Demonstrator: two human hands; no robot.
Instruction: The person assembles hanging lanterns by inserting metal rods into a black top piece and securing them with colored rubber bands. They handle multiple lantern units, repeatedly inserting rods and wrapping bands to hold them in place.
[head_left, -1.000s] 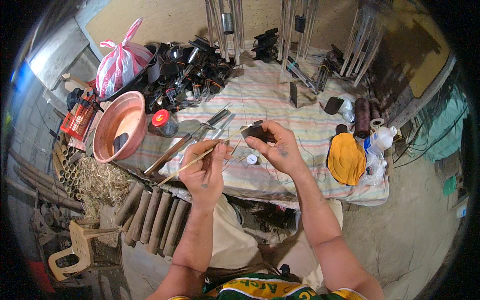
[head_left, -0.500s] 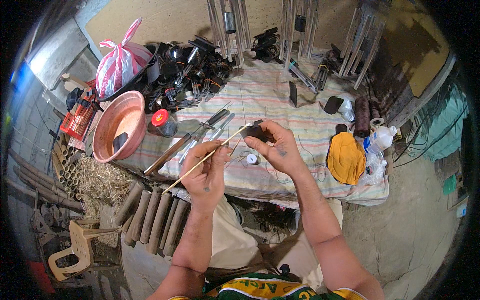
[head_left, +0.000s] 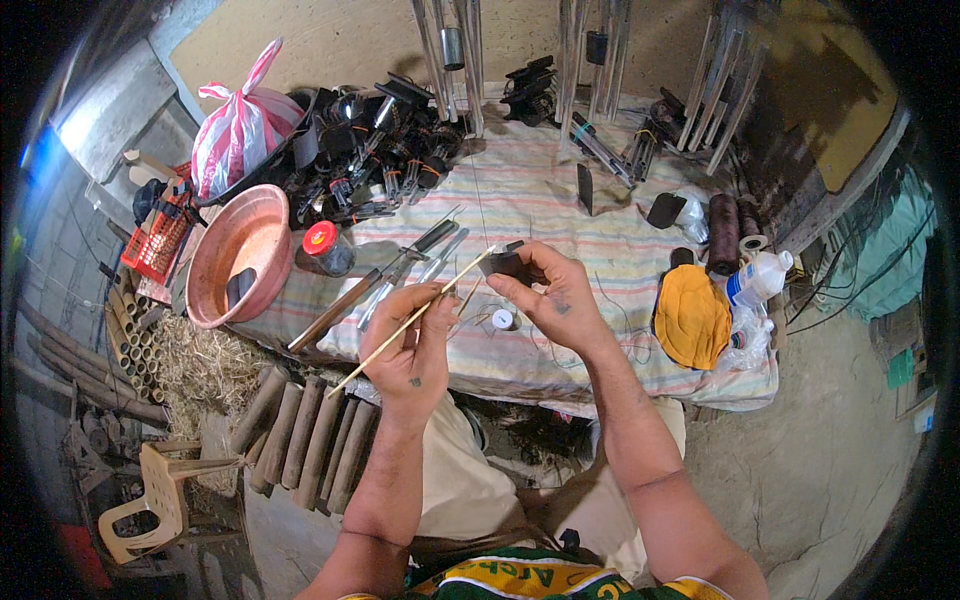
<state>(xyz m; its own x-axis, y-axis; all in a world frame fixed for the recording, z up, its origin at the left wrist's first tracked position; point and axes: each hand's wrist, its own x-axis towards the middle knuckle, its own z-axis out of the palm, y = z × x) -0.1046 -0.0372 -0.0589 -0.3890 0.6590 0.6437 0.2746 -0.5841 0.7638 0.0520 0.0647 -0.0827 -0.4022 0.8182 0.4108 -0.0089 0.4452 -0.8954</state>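
Observation:
In my left hand (head_left: 408, 340) is a long, thin, pale wooden stick (head_left: 466, 272), pinched between closed fingers. Its upper tip, with a bit of white on it, meets the edge of a small black piece (head_left: 505, 263). That piece sits between the thumb and fingers of my right hand (head_left: 552, 300). A second, darker thin sliver pokes out beside my left fingertips; what it belongs to I cannot tell. Just below the black piece, a small white-topped container (head_left: 503, 320) stands on the striped cloth (head_left: 520, 190). Fine dark thread trails over the cloth near my right wrist.
Left on the table are a pink basin (head_left: 270, 210), a red-lidded jar (head_left: 326, 248), tools (head_left: 345, 308) and a heap of black parts (head_left: 375, 150). Metal chime tubes (head_left: 470, 80) hang behind. At right lie a yellow cloth (head_left: 692, 318), thread spools (head_left: 723, 233) and a white bottle (head_left: 762, 278).
Both hands keep nearly the same place and grip. The stick's tip has shifted very slightly against the black piece, and the hanging tubes sit a little further left in view.

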